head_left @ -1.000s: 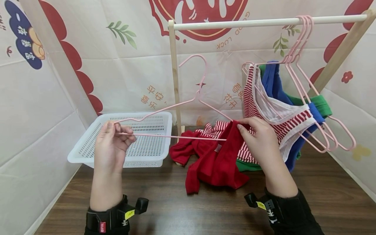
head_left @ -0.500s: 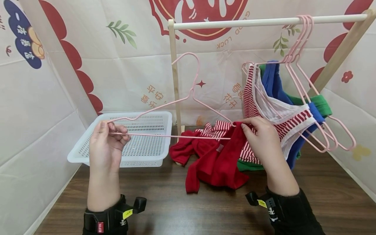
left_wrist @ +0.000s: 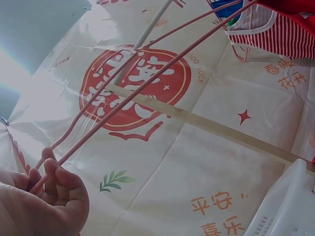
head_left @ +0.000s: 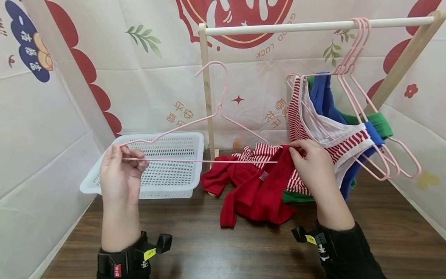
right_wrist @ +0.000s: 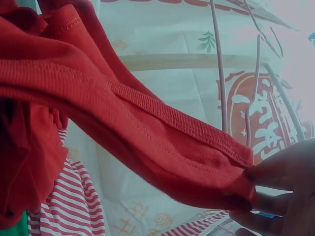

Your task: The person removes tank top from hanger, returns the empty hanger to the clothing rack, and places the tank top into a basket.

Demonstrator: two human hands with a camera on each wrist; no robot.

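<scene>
My left hand (head_left: pixel 122 170) pinches the left end of a pink clothes hanger (head_left: pixel 184 124), its hook pointing up and its lower bar running level to the right. With thumb and fingers my right hand (head_left: pixel 313 162) pinches the shoulder strap of a red tank top (head_left: pixel 258 197). The hanger's right end meets that strap, the tip hidden behind the cloth. In the right wrist view the strap (right_wrist: pixel 182 147) is stretched toward my fingertips. The lower part of the red top lies on the table over striped and green cloth.
A white perforated basket (head_left: pixel 170 190) stands at the left. Behind, a rack with a white rail (head_left: pixel 278 28) bears several pink hangers with striped, blue and green tops (head_left: pixel 352 143) at the right. The wooden table (head_left: pixel 216 252) extends in front; printed sheets form the walls.
My left hand and the hanger have shifted left, the hook coming level with the rack's left post. My right hand has moved slightly right, drawing the red strap along.
</scene>
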